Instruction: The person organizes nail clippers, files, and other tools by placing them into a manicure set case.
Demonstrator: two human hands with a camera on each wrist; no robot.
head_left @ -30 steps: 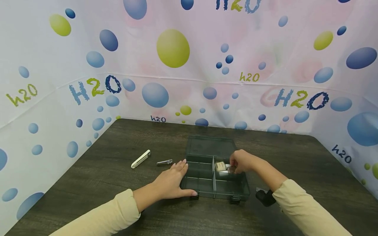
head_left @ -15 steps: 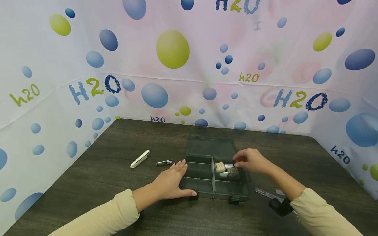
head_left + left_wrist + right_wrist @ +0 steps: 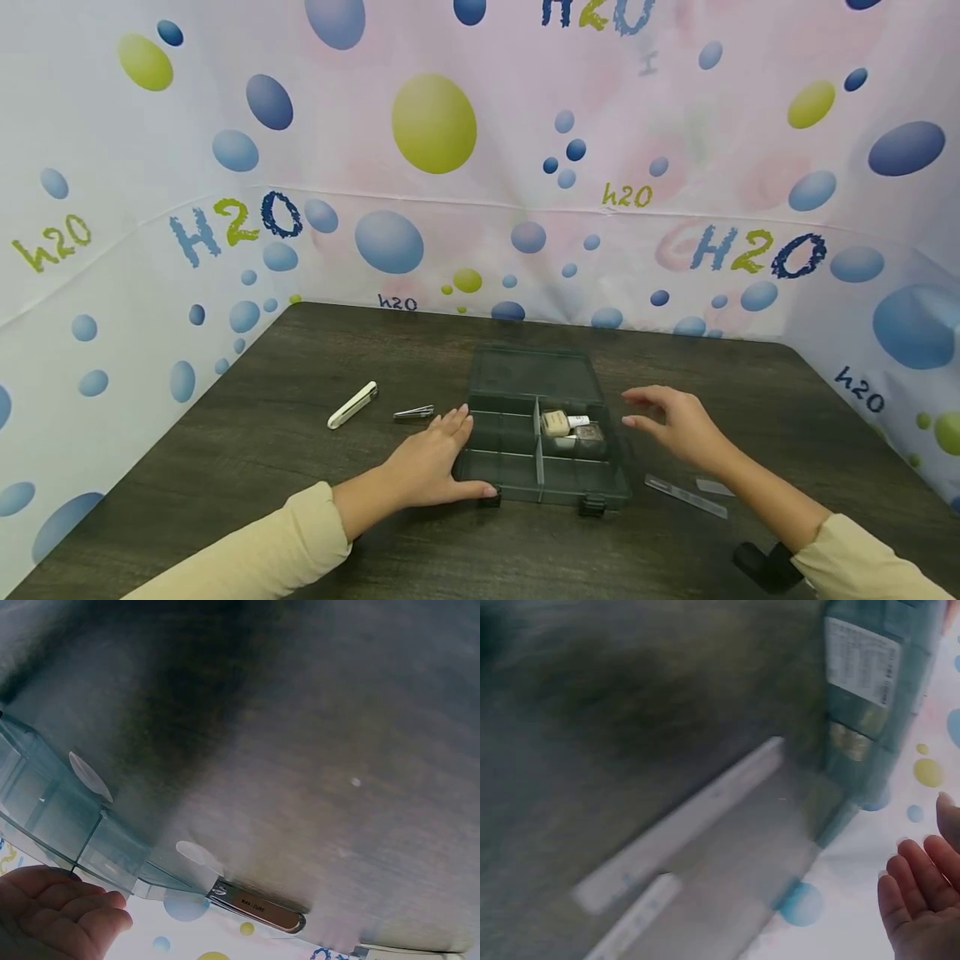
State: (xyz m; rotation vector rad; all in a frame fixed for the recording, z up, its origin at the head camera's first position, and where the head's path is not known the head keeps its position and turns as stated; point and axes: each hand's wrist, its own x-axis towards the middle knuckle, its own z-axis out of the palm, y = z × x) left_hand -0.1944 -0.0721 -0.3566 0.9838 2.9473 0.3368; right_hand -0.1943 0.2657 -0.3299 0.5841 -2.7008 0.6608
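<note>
A dark translucent box [image 3: 540,492] with dividers lies with its lid [image 3: 534,372] folded back on the table. My left hand [image 3: 423,462] rests at its left side, fingers along the edge and thumb at the front latch. Two small nail polish bottles, one cream [image 3: 555,423] and one darker [image 3: 589,439], lie in the back right compartment. Right of the box, my right hand [image 3: 682,425] hovers with nothing in it, fingers loosely bent. In the right wrist view, that hand's fingers [image 3: 922,881] appear at the lower right, apart from the box.
Left of the box lie a small nail clipper [image 3: 414,412] and a longer cream-handled clipper [image 3: 352,406]. A nail file [image 3: 686,497] and a shorter pale strip [image 3: 714,487] lie to the right. A patterned curtain [image 3: 480,167] stands behind the table.
My right hand has let go of the darker bottle in the back right compartment and moved right, out of the box. My left hand has stayed at the box's left side.
</note>
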